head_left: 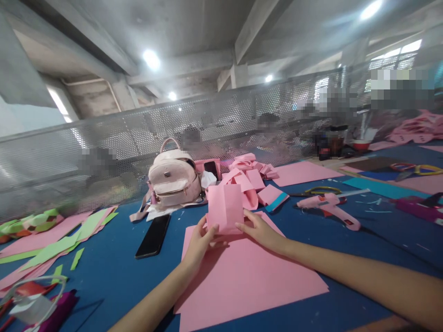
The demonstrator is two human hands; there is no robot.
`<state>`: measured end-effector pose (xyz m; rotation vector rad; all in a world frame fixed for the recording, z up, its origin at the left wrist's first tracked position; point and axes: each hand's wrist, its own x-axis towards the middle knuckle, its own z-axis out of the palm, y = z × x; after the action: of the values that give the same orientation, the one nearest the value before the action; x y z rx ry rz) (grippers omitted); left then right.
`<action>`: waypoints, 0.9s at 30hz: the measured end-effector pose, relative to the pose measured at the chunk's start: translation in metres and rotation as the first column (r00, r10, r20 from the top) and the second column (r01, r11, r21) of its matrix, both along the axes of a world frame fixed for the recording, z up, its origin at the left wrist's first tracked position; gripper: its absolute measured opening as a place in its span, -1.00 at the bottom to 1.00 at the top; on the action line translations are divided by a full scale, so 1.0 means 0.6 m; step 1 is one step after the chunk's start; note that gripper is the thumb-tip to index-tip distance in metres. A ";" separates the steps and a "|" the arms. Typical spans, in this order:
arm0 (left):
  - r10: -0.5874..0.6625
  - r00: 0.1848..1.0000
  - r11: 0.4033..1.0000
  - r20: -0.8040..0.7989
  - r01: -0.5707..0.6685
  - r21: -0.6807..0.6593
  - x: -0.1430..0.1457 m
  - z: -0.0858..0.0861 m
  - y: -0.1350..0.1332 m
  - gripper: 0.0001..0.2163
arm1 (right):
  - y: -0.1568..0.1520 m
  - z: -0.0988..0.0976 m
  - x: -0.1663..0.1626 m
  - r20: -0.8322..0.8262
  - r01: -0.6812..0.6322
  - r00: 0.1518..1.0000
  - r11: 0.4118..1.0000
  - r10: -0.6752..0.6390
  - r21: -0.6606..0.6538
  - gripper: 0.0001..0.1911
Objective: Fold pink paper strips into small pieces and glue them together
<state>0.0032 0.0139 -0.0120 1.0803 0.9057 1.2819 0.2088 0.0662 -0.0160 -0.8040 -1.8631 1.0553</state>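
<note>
A folded piece of pink paper [225, 208], creased down its middle, is held up between my two hands. My left hand [200, 240] pinches its lower left edge, the thumb on the near face. At the lower right, my right hand [261, 230] grips it between thumb and fingers. Under both hands lie large pink sheets [249, 281], spread on the blue table [117, 276]. Just behind the held paper is a heap of folded pink paper pieces [247, 177], one piece [273, 197] bearing a blue strip.
Left of the sheets lies a black phone [153, 236], before a pale backpack [175, 177]. A pink glue gun [330, 207] and yellow-handled scissors [320, 190] lie to the right. Green paper strips [65, 242] are at far left. A perforated metal screen [221, 115] stands behind the table.
</note>
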 end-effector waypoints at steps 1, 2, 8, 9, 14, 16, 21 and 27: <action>0.006 1.000 1.000 -0.022 -0.006 0.002 -0.001 -0.001 0.002 -0.43 | 0.002 -0.001 0.000 -0.005 0.008 1.000 1.000 -0.008 -0.011 -0.45; 0.027 0.998 1.000 -0.054 -0.026 0.018 -0.004 -0.002 0.004 -0.44 | 0.004 -0.001 0.000 -0.010 0.019 1.000 1.000 -0.019 -0.017 -0.45; 0.198 0.928 0.922 -0.317 -0.066 0.381 -0.027 -0.015 0.024 -0.48 | 0.017 0.007 0.007 0.087 0.085 0.992 0.989 -0.095 0.121 -0.52; 0.227 0.905 0.901 -0.360 -0.054 0.430 -0.030 -0.016 0.026 -0.52 | 0.018 0.008 0.009 0.100 0.082 0.990 0.987 -0.097 0.138 -0.54; 0.300 0.817 0.827 -0.491 0.034 0.562 -0.034 -0.011 0.022 -0.64 | 0.015 0.010 0.011 0.108 0.065 0.990 0.979 -0.087 0.195 -0.56; 0.317 0.797 0.812 -0.514 0.052 0.581 -0.032 -0.007 0.019 -0.70 | 0.014 0.012 0.010 0.098 0.029 0.994 0.984 -0.047 0.174 -0.54; 0.282 0.817 0.853 -0.503 0.027 0.522 -0.026 0.000 0.012 -0.65 | 0.010 0.015 0.009 0.080 -0.005 0.997 0.990 -0.006 0.140 -0.49; 0.224 0.831 0.885 -0.510 0.046 0.463 -0.019 0.012 0.003 -0.64 | 0.013 0.007 0.011 0.137 -0.009 0.990 0.990 -0.011 0.140 -0.44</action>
<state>-0.0082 0.0157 -0.0047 1.8751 1.1168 1.3188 0.2155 0.0739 -0.0116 -0.8122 -2.0283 0.8758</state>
